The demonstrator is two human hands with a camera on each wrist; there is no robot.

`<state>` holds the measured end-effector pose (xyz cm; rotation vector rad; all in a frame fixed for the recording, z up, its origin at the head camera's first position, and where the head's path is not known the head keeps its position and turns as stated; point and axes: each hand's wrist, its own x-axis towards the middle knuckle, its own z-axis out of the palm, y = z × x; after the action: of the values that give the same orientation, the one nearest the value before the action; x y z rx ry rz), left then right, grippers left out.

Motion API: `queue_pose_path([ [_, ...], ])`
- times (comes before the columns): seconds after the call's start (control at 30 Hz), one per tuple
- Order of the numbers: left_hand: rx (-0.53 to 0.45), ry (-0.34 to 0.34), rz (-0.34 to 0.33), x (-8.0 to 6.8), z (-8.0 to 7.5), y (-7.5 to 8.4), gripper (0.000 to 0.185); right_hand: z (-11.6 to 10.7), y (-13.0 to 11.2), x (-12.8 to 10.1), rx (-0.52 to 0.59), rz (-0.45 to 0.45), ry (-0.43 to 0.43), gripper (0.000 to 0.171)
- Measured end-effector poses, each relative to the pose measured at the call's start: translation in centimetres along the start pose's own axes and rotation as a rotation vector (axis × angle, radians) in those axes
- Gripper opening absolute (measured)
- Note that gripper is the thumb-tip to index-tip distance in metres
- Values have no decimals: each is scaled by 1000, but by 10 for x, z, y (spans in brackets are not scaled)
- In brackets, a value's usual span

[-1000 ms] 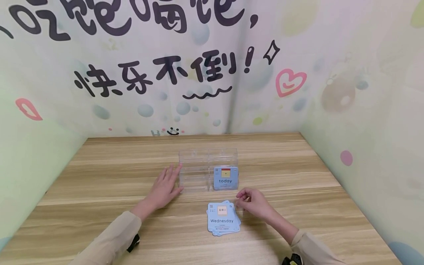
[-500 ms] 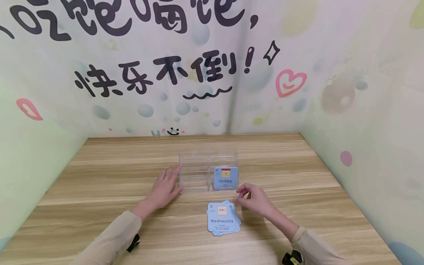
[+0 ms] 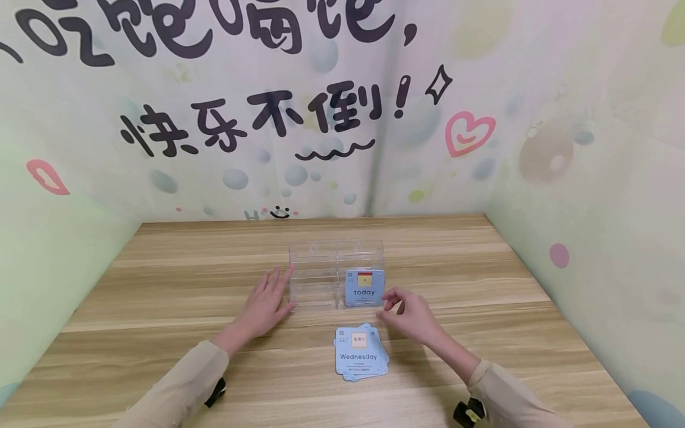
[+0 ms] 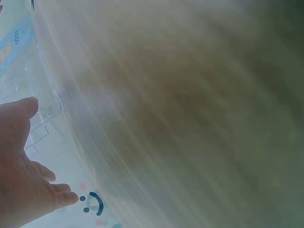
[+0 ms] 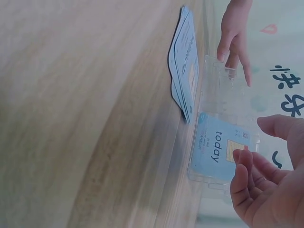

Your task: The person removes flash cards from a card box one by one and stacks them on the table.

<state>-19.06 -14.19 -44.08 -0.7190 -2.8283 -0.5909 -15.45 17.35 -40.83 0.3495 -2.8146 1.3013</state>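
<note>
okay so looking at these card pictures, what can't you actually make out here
- Cards under the Wednesday card: head view, the top card covers their faces; only edges show.
- Small print on the today card: too small in head and right wrist views.
- Table: left wrist view, blurred.
- Left hand against the clear organizer: wrist view cuts off most of the hand.

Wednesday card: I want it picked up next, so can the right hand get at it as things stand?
Probably yes: the right hand holds nothing, and the Wednesday card lies uncovered atop its pile.
</note>
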Motion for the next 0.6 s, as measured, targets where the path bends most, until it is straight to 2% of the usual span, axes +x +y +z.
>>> queue_pose_path([
  [0.6,2,-1,0,1,1,-1,77,2,7,14,63,-39,79,34],
])
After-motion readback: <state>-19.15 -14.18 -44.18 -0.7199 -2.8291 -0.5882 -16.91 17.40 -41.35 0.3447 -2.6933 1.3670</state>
